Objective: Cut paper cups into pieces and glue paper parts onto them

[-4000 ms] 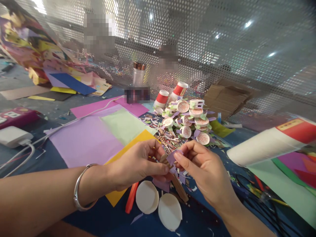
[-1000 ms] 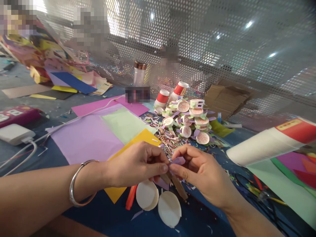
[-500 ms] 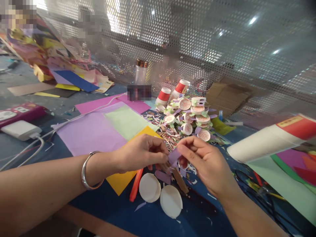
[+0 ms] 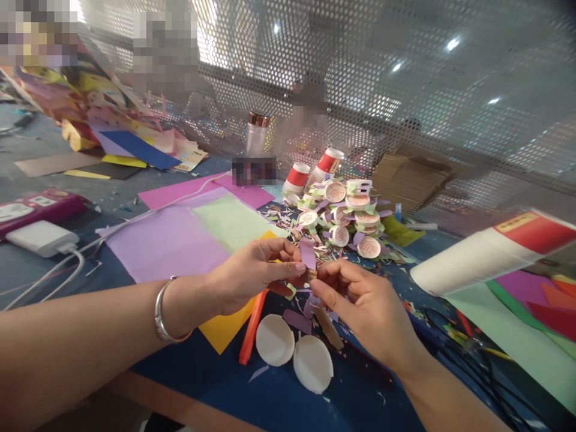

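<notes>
My left hand (image 4: pixel 252 273) and my right hand (image 4: pixel 360 306) meet over the blue table, both pinching a small purple paper piece (image 4: pixel 308 253) that sticks up between the fingertips. A silver bangle (image 4: pixel 164 312) circles my left wrist. Right below the hands lie two white paper discs (image 4: pixel 292 351), an orange pen (image 4: pixel 252 327), purple scraps and a brown strip (image 4: pixel 328 327). Beyond the hands sits a heap of finished round paper ornaments (image 4: pixel 348 219) with purple and green tabs.
Purple, green, pink and yellow paper sheets (image 4: pixel 180 237) lie at the left. A white charger with cable (image 4: pixel 42 237) is at far left. Red-and-white paper cups (image 4: pixel 315 168) stand behind the heap. A large white-and-red tube (image 4: pixel 490 252) lies at right. A perforated metal screen (image 4: pixel 405 90) backs the table.
Both hands stayed together working the purple piece; it now stands upright between the fingertips, and the hands have risen slightly towards the ornament heap.
</notes>
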{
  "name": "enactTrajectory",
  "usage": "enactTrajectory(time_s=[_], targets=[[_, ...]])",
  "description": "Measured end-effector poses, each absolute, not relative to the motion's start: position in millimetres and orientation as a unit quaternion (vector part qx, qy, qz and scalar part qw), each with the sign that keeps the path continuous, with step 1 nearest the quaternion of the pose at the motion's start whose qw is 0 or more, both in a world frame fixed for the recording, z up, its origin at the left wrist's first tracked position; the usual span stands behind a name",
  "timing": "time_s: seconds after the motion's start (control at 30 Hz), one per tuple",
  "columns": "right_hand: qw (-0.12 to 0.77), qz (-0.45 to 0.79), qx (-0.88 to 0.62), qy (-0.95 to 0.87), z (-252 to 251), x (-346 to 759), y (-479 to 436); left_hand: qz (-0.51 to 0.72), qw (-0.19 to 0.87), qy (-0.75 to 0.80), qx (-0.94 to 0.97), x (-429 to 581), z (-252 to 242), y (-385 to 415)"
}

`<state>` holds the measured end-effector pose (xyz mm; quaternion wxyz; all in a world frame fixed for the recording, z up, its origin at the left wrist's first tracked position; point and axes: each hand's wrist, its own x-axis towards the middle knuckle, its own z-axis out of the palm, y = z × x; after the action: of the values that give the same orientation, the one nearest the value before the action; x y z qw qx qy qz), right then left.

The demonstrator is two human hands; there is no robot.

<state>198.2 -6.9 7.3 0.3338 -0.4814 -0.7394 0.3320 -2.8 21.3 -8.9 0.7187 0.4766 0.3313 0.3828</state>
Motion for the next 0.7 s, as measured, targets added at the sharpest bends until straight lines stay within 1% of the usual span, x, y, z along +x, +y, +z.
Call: enactTrajectory(time_s=[0.23,0.33,0.4,0.57,0.63,0.7], targets=[[0.347,0.166,-0.465,-0.797,2.9,197.1,-8.5,0.405,0.702,0.339,0.478,2.2,-9.8,12.7],[0.345,0.077,-0.441,-0.825,0.3,196.2,-9.6,0.419,0.700,0.340,0.468,4.7,-10.6,9.4],[0.344,0.040,-0.419,-0.840,-2.2,195.7,-9.8,0.434,0.688,0.350,0.466,6.3,-11.4,8.4],[0.340,0.026,-0.390,-0.856,-4.6,196.6,-8.4,0.452,0.698,0.343,0.437,7.4,-10.5,11.1],[0.314,0.051,-0.409,-0.855,-2.3,198.0,-8.2,0.453,0.707,0.344,0.419,5.4,-7.8,14.1],[0.262,0.090,-0.436,-0.857,0.7,199.1,-8.6,0.455,0.708,0.355,0.407,2.2,-4.7,17.6]])
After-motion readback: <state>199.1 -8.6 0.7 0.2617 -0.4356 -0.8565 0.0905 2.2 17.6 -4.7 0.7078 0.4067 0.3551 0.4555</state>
